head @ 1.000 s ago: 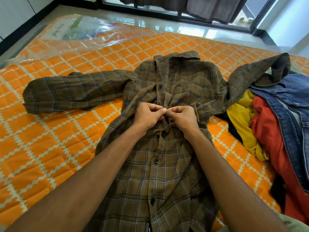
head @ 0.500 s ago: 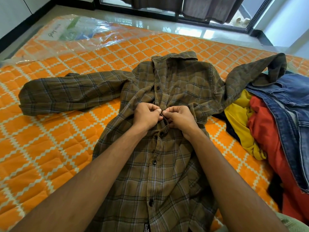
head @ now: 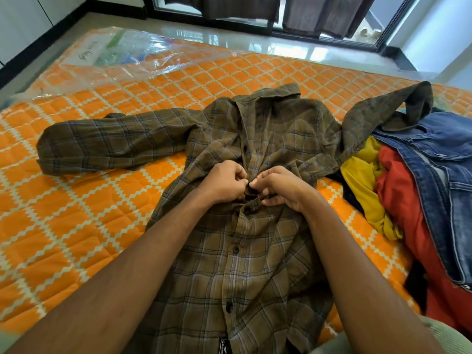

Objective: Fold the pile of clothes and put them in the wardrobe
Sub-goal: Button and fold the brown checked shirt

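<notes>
Plaid shirt (head: 255,272) is pinched at the placket (head: 237,247) by curled fingers (head: 240,175) of left hand (head: 224,185) and right hand (head: 279,189), its length running straight beyond them.

One plaid shirt (head: 255,264) is being counted, on one orange mattress (head: 89,226). Two hands are being logged: left hand (head: 224,183), right hand (head: 278,186). Four dark buttons (head: 236,249) are being seen along the shirt front. In the heap alongside, three garments are being told apart for certain: one yellow garment (head: 362,180), one red garment (head: 401,200), one denim garment (head: 439,154). Two dark cloths (head: 242,7) are being noted at the window.
</notes>
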